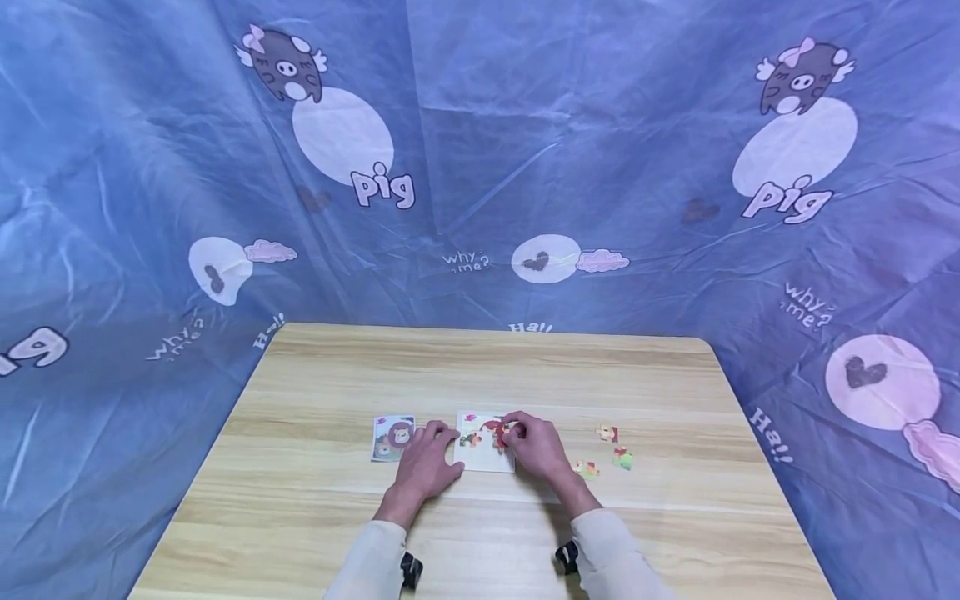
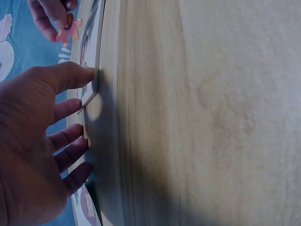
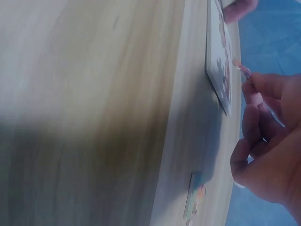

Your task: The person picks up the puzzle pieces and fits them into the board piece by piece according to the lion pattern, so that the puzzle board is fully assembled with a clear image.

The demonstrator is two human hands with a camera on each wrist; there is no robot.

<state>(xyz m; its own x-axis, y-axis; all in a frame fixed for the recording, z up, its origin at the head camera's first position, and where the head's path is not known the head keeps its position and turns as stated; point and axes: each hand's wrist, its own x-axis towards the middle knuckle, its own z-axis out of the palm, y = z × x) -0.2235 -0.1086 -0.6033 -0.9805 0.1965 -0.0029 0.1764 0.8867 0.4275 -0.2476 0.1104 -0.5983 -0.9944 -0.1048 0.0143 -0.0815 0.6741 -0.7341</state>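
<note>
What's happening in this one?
Someone is partway through a jigsaw. Their right hand pinches a red jigsaw piece over the white puzzle board, while the left hand is at the board's left edge. A lion picture card lies to the left, and loose jigsaw pieces lie to the right.
</note>
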